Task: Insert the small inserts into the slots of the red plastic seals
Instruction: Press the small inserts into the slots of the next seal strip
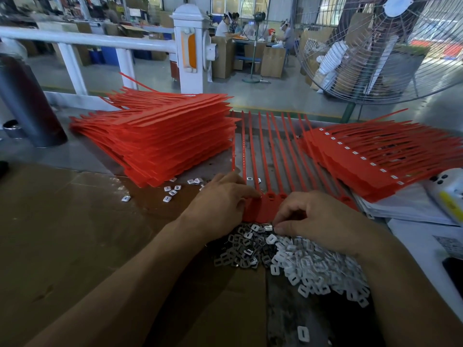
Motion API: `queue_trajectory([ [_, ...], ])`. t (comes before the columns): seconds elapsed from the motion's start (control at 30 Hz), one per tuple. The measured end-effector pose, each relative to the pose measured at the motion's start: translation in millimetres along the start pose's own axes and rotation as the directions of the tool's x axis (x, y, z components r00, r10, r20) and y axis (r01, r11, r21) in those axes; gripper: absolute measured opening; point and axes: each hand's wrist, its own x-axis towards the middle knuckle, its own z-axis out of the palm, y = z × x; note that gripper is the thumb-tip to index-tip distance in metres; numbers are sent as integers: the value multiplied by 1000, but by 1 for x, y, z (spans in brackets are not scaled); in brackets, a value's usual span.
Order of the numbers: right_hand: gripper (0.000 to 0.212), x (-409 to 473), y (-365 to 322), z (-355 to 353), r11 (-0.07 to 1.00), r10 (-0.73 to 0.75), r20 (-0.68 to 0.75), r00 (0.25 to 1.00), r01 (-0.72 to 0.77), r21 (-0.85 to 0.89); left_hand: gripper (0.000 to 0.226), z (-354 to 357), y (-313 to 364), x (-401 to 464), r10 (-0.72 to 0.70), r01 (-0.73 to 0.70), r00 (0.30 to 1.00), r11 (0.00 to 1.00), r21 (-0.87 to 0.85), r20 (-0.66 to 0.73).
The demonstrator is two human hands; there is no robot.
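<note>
A steel-topped workbench [105, 156], partly covered by brown cardboard [62, 221], is seen from above in a factory hall, with a large wire-guarded floor fan [375, 53] standing beyond its far right corner. A tall stack of red plastic seals [155, 144] is piled at the left of the bench, and a second, fanned stack [375, 159], its heads already fitted with white inserts, is laid at the right. Between the two, one strip of joined red seals [265, 206] is spread flat, tails pointing away from the worker. Both bare forearms are extended forward over the bench. The left hand [220, 199] is laid palm down on the strip's left end, fingers lightly bent and pressing the red heads, thumb tucked at the edge. The right hand [315, 216] is curled over the strip's near edge, a small metal insert [268, 227] pinched between thumb and fingertips. A heap of loose inserts [295, 259], grey metal and white plastic, is spread directly beneath the right wrist, and a few strays [172, 191] are scattered by the left stack.
</note>
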Motion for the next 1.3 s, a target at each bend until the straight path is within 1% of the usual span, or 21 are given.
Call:
queue_trajectory([
  [0.13, 10, 1, 1, 3, 998, 4, -32, 999, -6, -59, 46, 0, 1, 0, -1, 1, 1000, 1000, 6, -4],
  [0.23, 11, 4, 0, 8, 998, -7, -121, 993, -1, -68, 43, 0, 0, 0, 3, -3, 1000, 1000, 13, -11],
  [0.33, 11, 6, 0, 11, 999, -18, -243, 970, 28, 35, 36, 0, 1, -1, 12, -12, 999, 1000, -1, -35],
  [0.43, 8, 6, 2, 12, 978, 33, -313, 949, 35, 207, 25, 0, 1, -1, 36, -39, 992, 999, -22, -121],
  [0.5, 8, 7, 3, 13, 927, 78, -307, 948, 44, 372, 18, -1, 3, 0, 13, -32, 986, 993, -111, -168],
  [0.57, 12, 9, 2, 15, 862, 101, -293, 951, 64, 504, 11, -2, 8, 0, -28, -19, 986, 960, -281, -163],
  [0.67, 23, 13, 1, 19, 813, 114, -290, 950, 79, 577, 5, -4, 16, 0, -27, -39, 991, 878, -477, -132],
  [0.8, 24, 15, 2, 24, 791, 110, -294, 949, 95, 605, 8, -6, 19, -1, -44, -30, 994, 781, -624, -103],
  [1.0, 24, 14, 0, 25, 776, 103, -276, 956, 96, 623, 13, -5, 18, -1, -78, 17, 996, 687, -727, -50],
  [1.13, 25, 13, -2, 26, 772, 81, -283, 956, 119, 624, 18, -5, 17, -2, -84, 29, 996, 665, -746, -36],
  [1.3, 11, 13, -4, 27, 793, 10, -350, 937, 206, 574, 20, -7, 17, -1, -115, 44, 993, 641, -767, -40],
])
